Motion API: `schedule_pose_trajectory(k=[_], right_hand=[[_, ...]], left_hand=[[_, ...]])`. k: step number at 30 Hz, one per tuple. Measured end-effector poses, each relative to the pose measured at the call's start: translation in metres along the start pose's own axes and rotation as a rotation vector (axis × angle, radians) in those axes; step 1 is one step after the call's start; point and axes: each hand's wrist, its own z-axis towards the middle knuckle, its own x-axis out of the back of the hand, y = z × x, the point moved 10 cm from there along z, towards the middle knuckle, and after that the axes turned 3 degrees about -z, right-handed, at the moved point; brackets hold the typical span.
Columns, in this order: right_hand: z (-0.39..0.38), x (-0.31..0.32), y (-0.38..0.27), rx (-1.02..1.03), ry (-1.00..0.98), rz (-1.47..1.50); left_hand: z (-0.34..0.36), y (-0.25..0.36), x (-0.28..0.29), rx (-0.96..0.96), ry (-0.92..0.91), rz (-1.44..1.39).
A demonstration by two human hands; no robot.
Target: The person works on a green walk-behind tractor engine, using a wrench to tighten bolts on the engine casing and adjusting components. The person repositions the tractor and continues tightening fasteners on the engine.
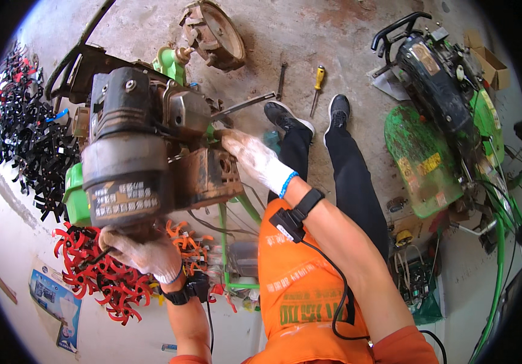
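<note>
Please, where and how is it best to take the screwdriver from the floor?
I would grip the screwdriver by its yellow handle, coming from above, with fingers across it. The handle is thicker than the shaft and points away from the person; the thin shaft points back toward the gap between the shoes. It lies on the floor, so coming from below seems impossible.

Blazing orange on the near apron (300,255) | grubby white, blue-edged, on the right glove (259,159) | black and grey on the left engine (128,145) | and dirt-speckled green, right guard (417,167)!
</note>
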Motion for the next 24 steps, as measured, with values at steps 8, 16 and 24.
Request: schedule_pose_trajectory(k=[8, 16, 24], right_hand=[[0.004, 0.007, 0.025, -0.042, -0.076, 0.486], [0.019, 0.035, 0.018, -0.084, -0.139, 0.402], [0.044, 0.058, -0.012, 0.011, 0.085, 0.324]], left_hand=[[-0.035, 0.057, -0.026, -0.559, 0.099, 0.781], [-0.029, 0.016, -0.037, 0.143, 0.213, -0.56], [-0.034, 0.032, -0.03, -0.028, 0.198, -0.147]])
